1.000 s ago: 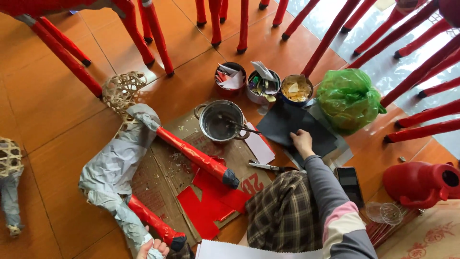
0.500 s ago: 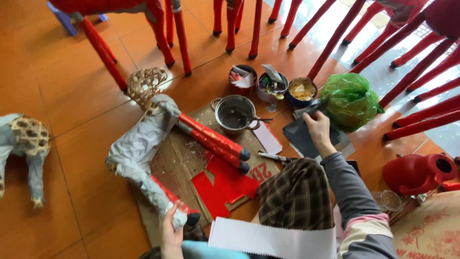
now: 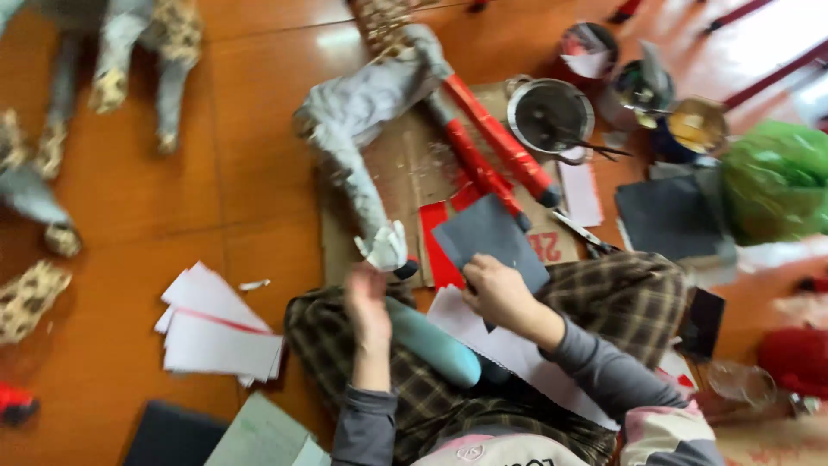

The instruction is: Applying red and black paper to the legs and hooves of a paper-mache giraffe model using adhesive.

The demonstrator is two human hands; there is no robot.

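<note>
Over the lap, both hands up and busy

Right hand (image 3: 498, 292) pinches a dark grey sheet (image 3: 490, 238); left hand (image 3: 368, 298) reaches upright toward the paper-wrapped figure's foot (image 3: 385, 247), grip too blurry to call.

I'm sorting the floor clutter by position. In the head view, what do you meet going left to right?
Stack of white papers → left hand → right hand holding dark grey sheet → metal pot → green plastic bag.

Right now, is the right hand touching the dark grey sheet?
Touching. The head view shows the right hand pinching the lower edge of the dark grey sheet, fingers overlapping it with no gap.
</note>
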